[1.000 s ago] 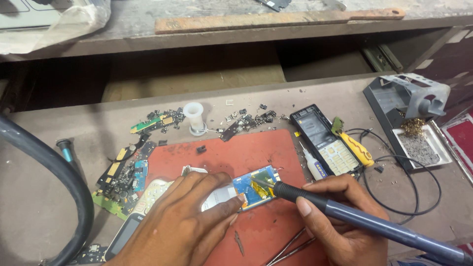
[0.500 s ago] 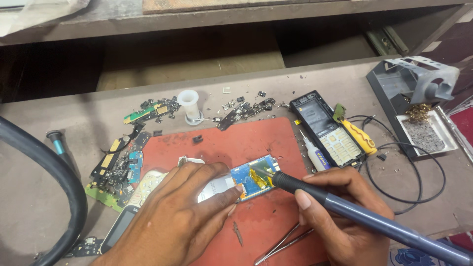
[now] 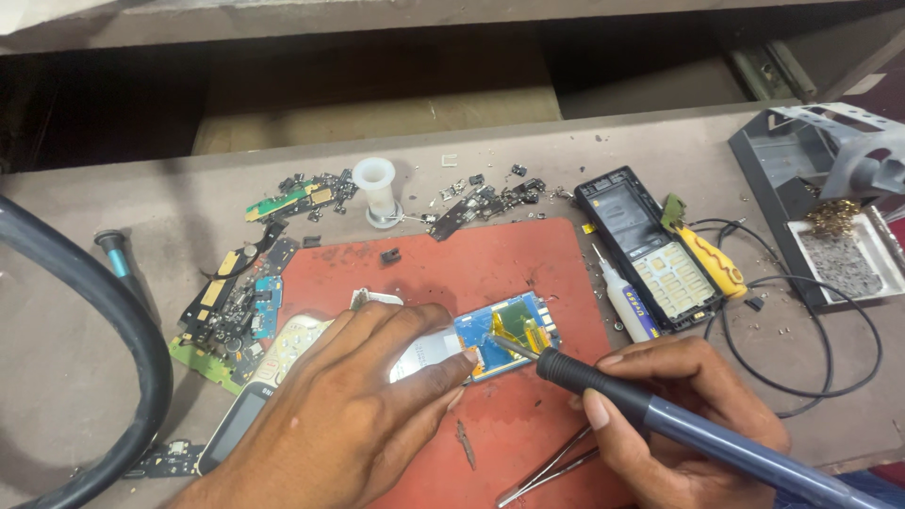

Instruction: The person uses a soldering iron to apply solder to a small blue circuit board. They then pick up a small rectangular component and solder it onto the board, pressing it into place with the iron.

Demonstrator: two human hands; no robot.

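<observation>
1. Your left hand [image 3: 349,405] lies flat with fingers pressed together, fingertips pinning the blue circuit board with yellow tape [image 3: 504,332] onto the red rubber work mat [image 3: 471,264].
2. Your right hand [image 3: 683,415] curls its fingers around the blue-handled soldering iron [image 3: 679,424], whose tip touches the board's centre.
3. Metal tweezers [image 3: 547,467] lie on the mat just beside your right hand.
4. A black keypad phone shell [image 3: 650,250] rests off the mat's right edge, near a white glue bottle [image 3: 622,302].
</observation>
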